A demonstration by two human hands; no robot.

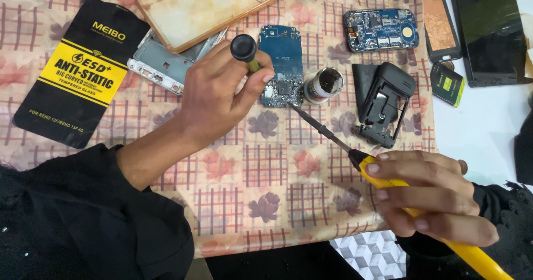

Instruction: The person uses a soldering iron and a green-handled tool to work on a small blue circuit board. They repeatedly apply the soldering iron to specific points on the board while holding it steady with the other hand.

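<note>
Right now the blue rectangular circuit board (pixel 282 66) lies on the checked floral tablecloth (pixel 266 174), its long axis running away from the person. The left hand (pixel 219 91) sits touching its left edge, fingers curled shut around a slim tool with a round black knob (pixel 244 47). The right hand (pixel 427 194), nearer the person and well apart from the board, is closed around a yellow-handled soldering iron (pixel 388 188); its dark shaft slants up-left so the tip meets the board's near end, just beside a small round open tin (pixel 325 84).
</note>
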